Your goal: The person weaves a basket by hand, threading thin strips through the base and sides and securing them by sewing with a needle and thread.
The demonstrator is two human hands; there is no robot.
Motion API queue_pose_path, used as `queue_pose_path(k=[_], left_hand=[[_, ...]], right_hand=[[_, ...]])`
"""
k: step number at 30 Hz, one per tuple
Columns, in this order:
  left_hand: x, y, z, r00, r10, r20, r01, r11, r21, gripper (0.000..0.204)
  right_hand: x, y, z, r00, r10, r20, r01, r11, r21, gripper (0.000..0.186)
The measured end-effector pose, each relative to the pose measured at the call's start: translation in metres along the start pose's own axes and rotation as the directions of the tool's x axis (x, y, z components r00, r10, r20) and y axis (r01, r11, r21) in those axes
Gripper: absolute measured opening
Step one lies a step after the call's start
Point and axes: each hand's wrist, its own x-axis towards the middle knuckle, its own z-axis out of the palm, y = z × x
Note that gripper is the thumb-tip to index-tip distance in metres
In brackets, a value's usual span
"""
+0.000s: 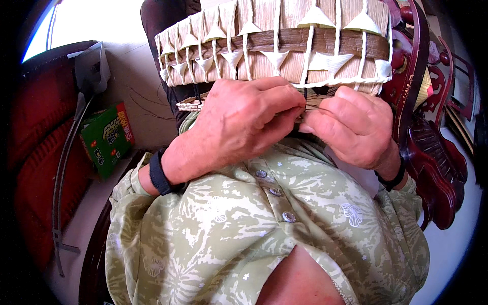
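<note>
A woven piece of pale plant fibre point(290, 43) stands just beyond my hands. A brown band point(264, 41) runs along it, crossed by twisted pale cords and folded white triangles, and a braided edge point(351, 81) borders its near side. My left hand point(249, 112) is closed in a pinch just below that edge. Close beside it, my right hand point(351, 124) is closed too, thumb and forefinger pressed together. A short dark strand point(305, 94) shows at the left fingertips, running up to the edge. What either hand pinches is hidden by the fingers.
On the left are a green box point(104, 140), a long dark metal-like tool point(63, 168) with a flat head, and red cushioned seating point(43, 173). A carved dark red wooden chair frame point(417, 168) stands at the right. The patterned shirt point(213, 223) lies below my hands.
</note>
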Motion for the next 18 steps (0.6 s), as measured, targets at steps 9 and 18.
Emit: queue_pose_path(k=[9, 18], left_hand=[[-0.004, 0.005, 0.004, 0.977, -0.131, -0.171, 0.111, 0.987, -0.119, 0.014], [0.003, 0.021, -0.012, 0.989, 0.055, -0.138, -0.073, 0.99, -0.124, 0.009]], right_hand=[[0.001, 0.0, -0.004, 1.0, 0.002, 0.0, -0.002, 1.0, -0.025, 0.023], [-0.002, -0.001, -0.002, 1.0, 0.008, -0.027, -0.009, 1.0, -0.018, 0.021]])
